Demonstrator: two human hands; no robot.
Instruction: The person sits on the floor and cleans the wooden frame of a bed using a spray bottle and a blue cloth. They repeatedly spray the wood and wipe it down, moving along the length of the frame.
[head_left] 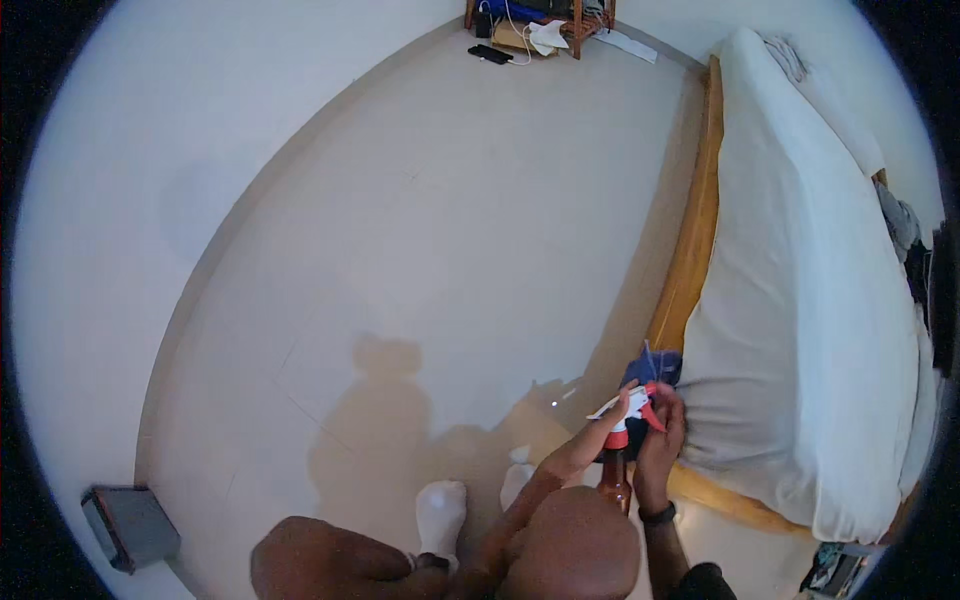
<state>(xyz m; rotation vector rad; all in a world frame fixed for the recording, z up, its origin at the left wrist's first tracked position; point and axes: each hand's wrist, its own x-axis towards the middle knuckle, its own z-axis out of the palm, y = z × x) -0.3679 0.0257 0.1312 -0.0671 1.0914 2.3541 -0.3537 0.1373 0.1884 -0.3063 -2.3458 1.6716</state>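
Note:
An amber spray bottle with a red-and-white trigger head stands roughly upright beside my bare right knee, which partly hides its body. My left hand is closed on the left side of the trigger head. On the other side, my right hand is curled by the red trigger, with its fingers at the red nozzle tip; they are slightly blurred. A dark band circles my right wrist. Just beyond the hands, dark blue cloth lies against the bed's wooden edge.
To the right is a bed with a white sheet and a wooden frame. A grey box-like object sits by the left wall. At the far end are a wooden rack and a black phone-like object. My white-socked feet rest on the tiles.

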